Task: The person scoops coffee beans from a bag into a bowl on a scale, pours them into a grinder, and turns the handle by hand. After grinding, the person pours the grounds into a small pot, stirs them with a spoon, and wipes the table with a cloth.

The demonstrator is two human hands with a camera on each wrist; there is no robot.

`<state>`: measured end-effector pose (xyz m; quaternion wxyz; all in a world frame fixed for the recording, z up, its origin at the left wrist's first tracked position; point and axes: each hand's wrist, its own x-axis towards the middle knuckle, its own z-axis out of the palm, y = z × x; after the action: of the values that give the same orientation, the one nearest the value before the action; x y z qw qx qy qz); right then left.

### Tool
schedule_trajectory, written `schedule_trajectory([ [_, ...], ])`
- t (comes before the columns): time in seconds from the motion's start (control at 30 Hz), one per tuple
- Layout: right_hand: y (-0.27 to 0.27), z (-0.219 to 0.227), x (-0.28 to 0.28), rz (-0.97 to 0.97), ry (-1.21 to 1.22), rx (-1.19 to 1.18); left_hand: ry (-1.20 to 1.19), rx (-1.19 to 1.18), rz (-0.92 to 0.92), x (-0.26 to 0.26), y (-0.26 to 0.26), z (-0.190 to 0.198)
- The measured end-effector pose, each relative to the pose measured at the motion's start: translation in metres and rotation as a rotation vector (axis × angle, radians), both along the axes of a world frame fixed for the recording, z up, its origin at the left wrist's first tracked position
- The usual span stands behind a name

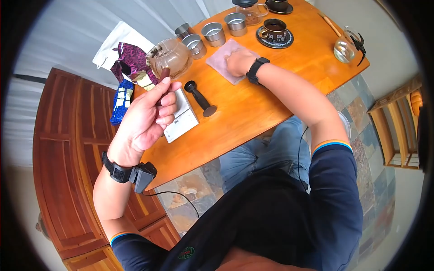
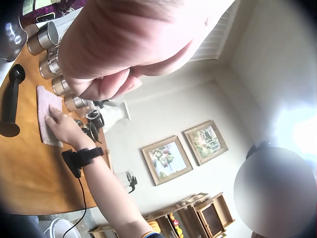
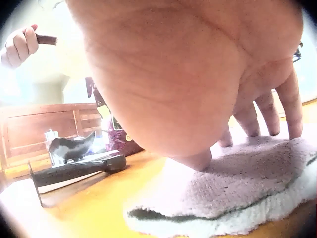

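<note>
My left hand (image 1: 151, 110) is raised over the table's left side and grips a brown stick-like handle (image 1: 165, 72). The handle's far end meets a rounded clear glass vessel (image 1: 177, 56) in the head view. The right wrist view also shows the brown handle (image 3: 47, 39) sticking out of the fist. My right hand (image 1: 239, 62) presses on a folded pale pink cloth (image 1: 220, 62) lying on the table. In the right wrist view its fingers (image 3: 270, 116) reach down, fairly straight, with their tips on the cloth (image 3: 237, 183).
A black tamper-like tool (image 1: 200, 98) lies beside a white scale (image 1: 181, 128). Several metal cups (image 1: 213, 35) line the far side, near a glass server (image 1: 254, 16) and a patterned cup (image 1: 274, 32) on its saucer. A glass jug (image 1: 345, 50) stands far right; bags (image 1: 130, 58) stand left.
</note>
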<state>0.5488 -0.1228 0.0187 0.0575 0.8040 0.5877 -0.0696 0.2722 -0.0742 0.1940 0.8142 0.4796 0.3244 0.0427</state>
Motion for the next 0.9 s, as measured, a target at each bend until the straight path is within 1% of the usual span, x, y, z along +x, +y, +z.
schedule_trajectory([
  [0.1,-0.008,0.019,-0.009,0.007,-0.128,-0.085,0.006,0.002,-0.006,-0.004,-0.002,0.003],
  [0.13,-0.004,0.009,-0.004,0.016,-0.127,-0.086,0.004,0.007,-0.019,-0.006,-0.003,0.003],
  [0.17,0.003,-0.007,0.007,0.037,-0.176,-0.074,0.003,0.012,-0.034,-0.008,-0.003,0.003],
  [0.2,0.004,-0.007,0.007,0.055,-0.224,-0.062,0.025,0.01,-0.042,-0.011,-0.003,0.005],
  [0.3,0.014,-0.008,-0.008,0.067,-0.204,-0.068,0.034,0.007,-0.035,-0.016,-0.006,0.005],
  [0.37,0.022,-0.013,-0.022,0.161,-0.263,-0.062,0.038,0.025,-0.051,-0.014,-0.009,0.006],
  [0.43,0.036,-0.025,-0.03,0.183,-0.33,-0.093,0.041,0.04,-0.065,-0.011,-0.011,0.004],
  [0.57,0.06,-0.022,-0.042,0.108,-0.277,-0.098,0.023,0.01,-0.096,0.0,-0.015,-0.002],
  [0.6,0.065,-0.019,-0.046,0.084,-0.251,-0.161,0.028,0.0,-0.104,0.003,-0.016,-0.004],
  [0.63,0.064,-0.009,-0.052,0.059,-0.224,-0.223,0.03,0.0,-0.108,0.005,-0.017,-0.005],
  [0.67,0.058,-0.003,-0.058,0.076,-0.24,-0.234,0.033,0.0,-0.109,0.007,-0.018,-0.005],
  [0.7,0.054,-0.006,-0.061,0.072,-0.24,-0.235,0.036,-0.001,-0.108,0.009,-0.019,-0.006],
  [0.77,0.051,-0.017,-0.064,0.077,-0.285,-0.12,0.034,0.01,-0.116,0.013,-0.02,-0.004],
  [0.8,0.053,-0.032,-0.061,0.111,-0.321,-0.129,0.032,0.019,-0.119,0.013,-0.02,-0.004],
  [0.83,0.044,-0.039,-0.059,0.111,-0.323,-0.13,0.029,0.018,-0.12,0.013,-0.018,-0.005],
  [0.9,0.014,-0.055,-0.057,0.3,-0.402,0.218,0.01,-0.01,-0.107,0.016,-0.015,-0.008],
])
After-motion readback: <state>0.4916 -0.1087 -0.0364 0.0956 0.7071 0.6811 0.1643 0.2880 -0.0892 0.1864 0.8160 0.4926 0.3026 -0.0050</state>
